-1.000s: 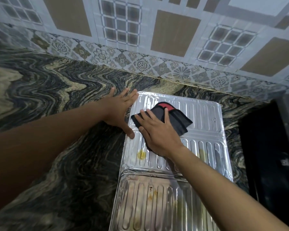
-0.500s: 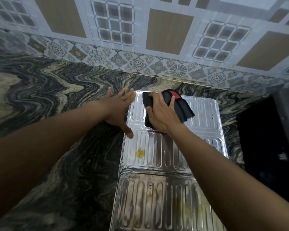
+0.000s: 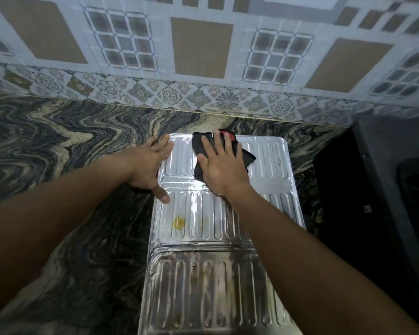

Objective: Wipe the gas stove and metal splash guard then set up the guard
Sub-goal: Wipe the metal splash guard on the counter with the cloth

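my right hand [image 3: 221, 168] flat on the cloth [image 3: 246, 158] at the splash guard [image 3: 271, 165] 12 o'clock end, left hand [image 3: 146, 169] open, bracing the edge; yellow stain [image 3: 178, 223] at 6 o'clock unwiped, guard not set up.

The ribbed metal splash guard [image 3: 218, 213] lies flat on the marbled countertop [image 3: 70, 146], its far edge near the wall edge, a yellow stain on its middle panel. A dark cloth [image 3: 198, 146] with red trim sits pressed on its far panel.

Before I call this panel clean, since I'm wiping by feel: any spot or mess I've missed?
Yes. A yellow stain sits on the splash guard, near its left edge, nearer you than the cloth under your right hand. The panel nearest you looks grimy too.
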`<action>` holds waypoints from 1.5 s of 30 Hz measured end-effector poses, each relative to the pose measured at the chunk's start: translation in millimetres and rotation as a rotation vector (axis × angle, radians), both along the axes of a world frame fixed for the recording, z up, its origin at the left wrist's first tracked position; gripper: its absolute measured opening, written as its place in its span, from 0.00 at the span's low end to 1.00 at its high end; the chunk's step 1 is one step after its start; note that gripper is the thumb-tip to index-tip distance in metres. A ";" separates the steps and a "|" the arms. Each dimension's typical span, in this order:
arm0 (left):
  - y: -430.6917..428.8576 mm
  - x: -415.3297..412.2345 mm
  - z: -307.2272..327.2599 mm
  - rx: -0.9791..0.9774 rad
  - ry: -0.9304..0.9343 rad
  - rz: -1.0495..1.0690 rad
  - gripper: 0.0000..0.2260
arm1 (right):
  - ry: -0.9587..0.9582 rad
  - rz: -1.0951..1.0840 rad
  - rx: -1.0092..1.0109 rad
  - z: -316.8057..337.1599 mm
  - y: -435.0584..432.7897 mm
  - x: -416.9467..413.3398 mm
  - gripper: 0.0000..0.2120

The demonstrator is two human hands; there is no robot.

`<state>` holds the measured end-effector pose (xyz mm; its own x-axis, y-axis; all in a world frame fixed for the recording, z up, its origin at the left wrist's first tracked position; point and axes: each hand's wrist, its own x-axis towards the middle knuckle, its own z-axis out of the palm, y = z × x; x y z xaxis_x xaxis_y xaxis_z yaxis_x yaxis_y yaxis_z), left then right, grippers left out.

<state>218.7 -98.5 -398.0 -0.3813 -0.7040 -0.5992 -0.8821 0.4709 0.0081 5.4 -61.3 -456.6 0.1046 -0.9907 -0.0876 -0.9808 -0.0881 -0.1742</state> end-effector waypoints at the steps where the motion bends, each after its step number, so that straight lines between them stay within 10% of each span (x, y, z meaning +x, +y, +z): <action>1: -0.2 0.4 0.1 0.004 -0.003 -0.004 0.71 | -0.005 -0.010 0.000 0.2 0.4 -4.5 0.27; 33: 7.3 -5.7 12.2 0.032 -0.034 0.024 0.70 | 0.031 -0.306 0.155 9.8 122.7 -61.1 0.29; 40: 50.7 17.4 12.1 -0.126 0.130 -0.006 0.57 | 0.027 -0.301 0.134 10.5 128.6 -59.5 0.29; 45: 93.3 45.5 3.1 0.000 0.103 -0.015 0.69 | 0.029 -0.302 0.125 10.4 129.7 -59.3 0.29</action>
